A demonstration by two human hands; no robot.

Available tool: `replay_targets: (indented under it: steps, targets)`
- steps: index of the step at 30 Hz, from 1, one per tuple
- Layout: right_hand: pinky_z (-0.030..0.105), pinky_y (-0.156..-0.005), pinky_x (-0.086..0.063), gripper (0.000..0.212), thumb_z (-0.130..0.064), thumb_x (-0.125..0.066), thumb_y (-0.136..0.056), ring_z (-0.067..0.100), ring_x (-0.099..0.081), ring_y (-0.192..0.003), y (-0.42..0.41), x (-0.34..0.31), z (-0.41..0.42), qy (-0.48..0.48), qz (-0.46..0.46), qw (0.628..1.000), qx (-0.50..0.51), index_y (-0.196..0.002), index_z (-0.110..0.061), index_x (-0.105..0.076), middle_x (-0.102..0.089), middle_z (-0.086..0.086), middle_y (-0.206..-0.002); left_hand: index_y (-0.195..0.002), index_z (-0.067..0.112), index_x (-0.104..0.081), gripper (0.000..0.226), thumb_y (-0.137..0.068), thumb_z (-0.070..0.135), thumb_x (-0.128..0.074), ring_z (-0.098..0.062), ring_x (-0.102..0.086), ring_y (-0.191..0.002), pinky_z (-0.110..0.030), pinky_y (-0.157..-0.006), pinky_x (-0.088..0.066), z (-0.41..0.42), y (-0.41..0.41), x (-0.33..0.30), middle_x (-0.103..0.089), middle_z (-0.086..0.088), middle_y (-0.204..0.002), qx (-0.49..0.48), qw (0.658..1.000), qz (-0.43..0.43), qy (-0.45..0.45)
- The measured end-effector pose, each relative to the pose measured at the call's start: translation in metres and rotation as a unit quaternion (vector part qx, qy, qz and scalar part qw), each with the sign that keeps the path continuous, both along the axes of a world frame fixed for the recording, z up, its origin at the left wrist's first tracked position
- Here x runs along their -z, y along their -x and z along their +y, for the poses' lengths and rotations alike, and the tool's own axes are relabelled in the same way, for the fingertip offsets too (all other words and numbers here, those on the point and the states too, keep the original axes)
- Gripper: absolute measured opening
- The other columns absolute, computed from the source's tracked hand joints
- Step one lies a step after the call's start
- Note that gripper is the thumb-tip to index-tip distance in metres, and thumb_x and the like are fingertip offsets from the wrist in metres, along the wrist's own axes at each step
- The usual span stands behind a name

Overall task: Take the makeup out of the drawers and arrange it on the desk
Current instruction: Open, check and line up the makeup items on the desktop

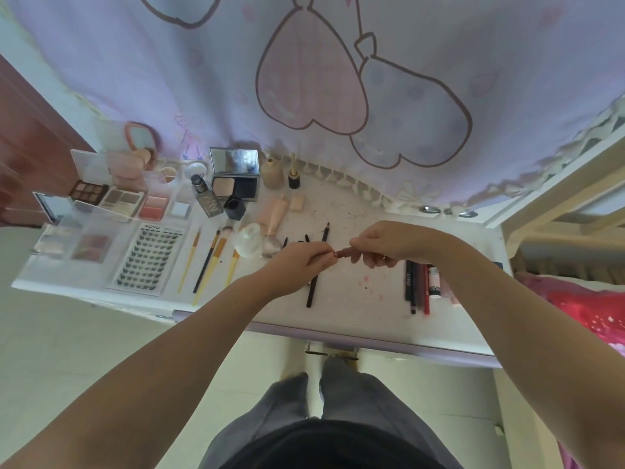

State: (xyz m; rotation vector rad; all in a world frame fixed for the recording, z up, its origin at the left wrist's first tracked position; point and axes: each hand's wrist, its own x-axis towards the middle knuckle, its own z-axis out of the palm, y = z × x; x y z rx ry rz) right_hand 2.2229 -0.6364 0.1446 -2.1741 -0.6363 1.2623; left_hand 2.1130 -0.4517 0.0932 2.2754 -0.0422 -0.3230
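Note:
Both hands meet above the middle of the white desk (355, 309). My left hand (297, 265) and my right hand (389, 247) each pinch one end of a short reddish-brown stick, a lip pencil or lipstick (342, 253). A black pencil (313, 289) lies under my left hand. At the right lies a row of pencils and a small tube (421, 286). Left of the hands are several brushes (211, 262), a lash tray (148, 257), eyeshadow and blush palettes (121, 198), an open powder compact (235, 176) and foundation bottles (272, 172).
A lilac curtain with cartoon prints (321, 79) hangs behind the desk. A pink hand mirror (140, 138) leans at the back left. A white bed frame (558, 198) and red bedding (588, 309) stand at the right. My legs are below the desk's front edge.

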Motion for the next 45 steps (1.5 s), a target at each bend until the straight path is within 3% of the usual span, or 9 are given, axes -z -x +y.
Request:
replay_targets:
  steps: [5,9,14,19,22,25,30,38,45]
  targets:
    - [0.017,-0.055,-0.042,0.009,-0.026,-0.058,-0.092,0.002,-0.052,-0.06,-0.019,-0.004,-0.024,-0.031,-0.081,0.996,0.038,-0.092,-0.019,-0.063,-0.062,-0.01,-0.071,-0.083,0.027,-0.061,0.025,-0.098,0.033,-0.042,-0.004,-0.042,-0.051,-0.016,-0.052,-0.036,0.013,-0.007,-0.006,-0.05,0.011,-0.059,-0.01,0.993,0.101,0.055]
    - [0.021,-0.057,-0.043,0.009,-0.012,-0.052,-0.095,0.006,-0.054,-0.063,-0.038,0.0,-0.053,-0.072,0.009,0.986,0.152,-0.095,-0.014,-0.06,-0.066,-0.007,-0.072,-0.097,0.014,-0.055,0.023,-0.101,0.026,-0.035,-0.014,-0.045,-0.066,-0.025,-0.063,-0.039,0.017,-0.014,-0.006,-0.052,0.0,-0.075,-0.059,0.992,0.104,0.042]
    - [0.024,-0.069,-0.049,0.022,-0.014,-0.041,-0.101,0.007,-0.065,-0.086,-0.031,0.029,-0.048,-0.164,0.113,0.948,0.248,-0.112,-0.018,-0.06,-0.072,-0.004,-0.095,-0.109,0.012,-0.05,0.022,-0.102,0.021,-0.032,-0.014,-0.056,-0.08,-0.026,-0.073,-0.047,-0.001,-0.036,-0.006,-0.059,0.001,-0.086,-0.178,0.966,0.082,0.167]
    - [0.027,-0.069,-0.044,0.017,-0.024,-0.036,-0.102,0.01,-0.066,-0.088,-0.024,0.061,-0.006,-0.201,0.113,0.899,0.373,-0.1,-0.018,-0.052,-0.074,-0.004,-0.09,-0.104,0.018,-0.054,0.013,-0.098,0.025,-0.045,0.001,-0.061,-0.089,-0.007,-0.063,-0.044,-0.004,-0.066,0.005,-0.065,0.009,-0.095,-0.274,0.939,0.035,0.203]
    - [0.023,-0.073,-0.042,0.009,-0.023,-0.047,-0.097,0.009,-0.058,-0.089,-0.031,0.076,0.018,-0.183,0.027,0.92,0.346,-0.097,-0.024,-0.057,-0.065,-0.008,-0.095,-0.101,0.022,-0.062,0.013,-0.094,0.029,-0.053,-0.001,-0.055,-0.079,-0.006,-0.061,-0.039,-0.001,-0.082,0.016,-0.059,0.01,-0.086,-0.292,0.952,-0.015,0.088]
    - [0.018,-0.071,-0.042,0.006,-0.022,-0.054,-0.094,0.008,-0.053,-0.082,-0.044,0.09,0.034,-0.182,-0.046,0.929,0.318,-0.096,-0.024,-0.059,-0.06,-0.005,-0.094,-0.108,0.021,-0.065,0.02,-0.092,0.028,-0.056,-0.005,-0.051,-0.075,-0.009,-0.061,-0.034,0.001,-0.095,0.026,-0.056,0.003,-0.089,-0.362,0.931,-0.055,0.013]
    - [0.017,-0.063,-0.05,0.007,-0.017,-0.05,-0.096,0.01,-0.06,-0.081,-0.06,0.111,0.053,-0.176,-0.101,0.931,0.304,-0.103,-0.02,-0.052,-0.06,-0.003,-0.091,-0.104,0.017,-0.064,0.018,-0.093,0.026,-0.054,-0.013,-0.06,-0.078,-0.025,-0.072,-0.047,0.002,-0.107,0.043,-0.066,0.002,-0.085,-0.394,0.918,-0.034,0.025]
    - [0.024,-0.074,-0.049,0.015,-0.023,-0.055,-0.094,0.01,-0.059,-0.088,-0.073,0.13,0.071,-0.15,-0.243,0.937,0.199,-0.107,-0.017,-0.052,-0.061,-0.003,-0.099,-0.11,0.016,-0.062,0.02,-0.092,0.023,-0.055,-0.01,-0.056,-0.08,-0.021,-0.07,-0.041,-0.002,-0.122,0.056,-0.06,0.005,-0.091,-0.355,0.933,-0.046,-0.033]
    - [0.02,-0.078,-0.039,0.014,-0.017,-0.055,-0.093,0.014,-0.05,-0.101,-0.074,0.139,0.072,-0.142,-0.264,0.937,0.179,-0.105,-0.012,-0.054,-0.056,0.0,-0.098,-0.108,0.016,-0.061,0.019,-0.092,0.023,-0.055,-0.006,-0.049,-0.076,-0.008,-0.058,-0.029,-0.002,-0.124,0.067,-0.052,0.009,-0.092,-0.348,0.936,-0.027,-0.048]
